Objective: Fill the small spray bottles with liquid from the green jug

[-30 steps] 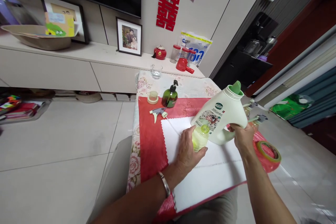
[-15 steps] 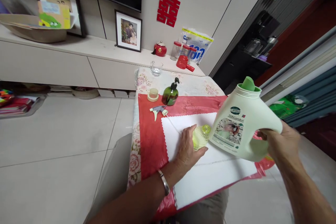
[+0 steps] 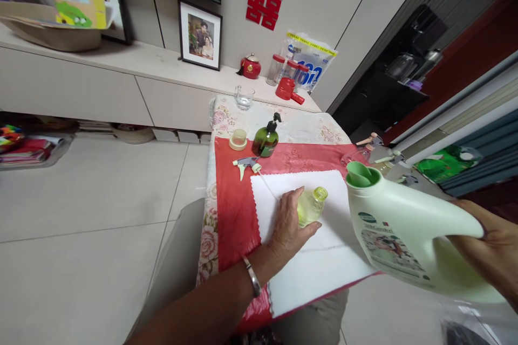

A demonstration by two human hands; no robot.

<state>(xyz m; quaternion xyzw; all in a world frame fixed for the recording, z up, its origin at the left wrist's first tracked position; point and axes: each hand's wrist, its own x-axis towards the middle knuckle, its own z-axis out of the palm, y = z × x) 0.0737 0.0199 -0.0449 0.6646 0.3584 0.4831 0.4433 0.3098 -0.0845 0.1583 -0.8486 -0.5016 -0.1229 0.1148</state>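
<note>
My left hand (image 3: 289,223) is wrapped round a small clear yellow-tinted bottle (image 3: 313,206), which stands uncapped on a white cloth (image 3: 324,264). By its handle, my right hand (image 3: 488,242) holds a large pale green detergent jug (image 3: 399,226). The jug tilts to the left, its green spout (image 3: 361,174) uncapped and apart from the bottle. No liquid shows coming out. A grey-and-cream spray trigger head (image 3: 247,165) lies left of the bottle, its thin tube reaching toward my left hand. Beyond it are a translucent jug cap (image 3: 238,139) and a dark green pump bottle (image 3: 266,139).
A glass mug (image 3: 244,98) stands on the flowered tablecloth (image 3: 307,128) at the far end. More spray bottles (image 3: 386,161) stand behind the jug. A low cabinet (image 3: 178,75) bears a red pot (image 3: 251,67), lidded jars (image 3: 275,70) and framed photos (image 3: 199,34).
My right hand has swung the jug to the right, away from the small bottle, and tipped it further left. My left hand stays round the bottle. The head view has shifted slightly.
</note>
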